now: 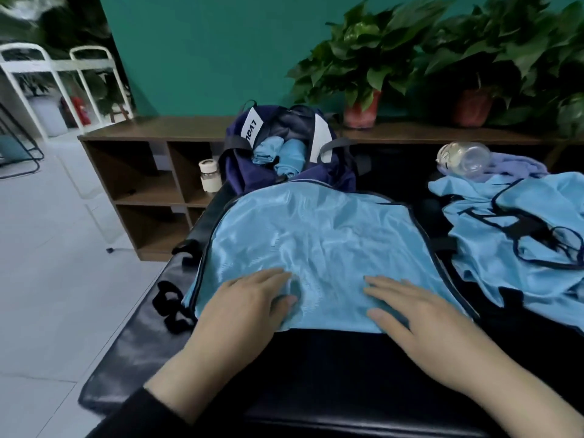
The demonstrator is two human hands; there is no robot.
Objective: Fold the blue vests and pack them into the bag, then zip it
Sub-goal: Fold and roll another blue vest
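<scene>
A light blue vest [319, 235] with dark piping lies spread flat on the black padded bench [132, 352] in front of me. My left hand [249, 308] and my right hand [414, 314] both press on its near edge with flat fingers, palms down. Behind the vest stands the open navy bag [249, 172], with two rolled blue vests [279, 154] showing in its mouth. A heap of more blue vests [518, 238] with black straps lies on the bench to the right.
A small white-capped jar [210, 177] stands left of the bag. A clear plastic bottle [464, 158] lies on a purple cloth [518, 167] at the back right. Beyond are a brown shelf unit [142, 172] and potted plants [363, 71]. Pale floor lies to the left.
</scene>
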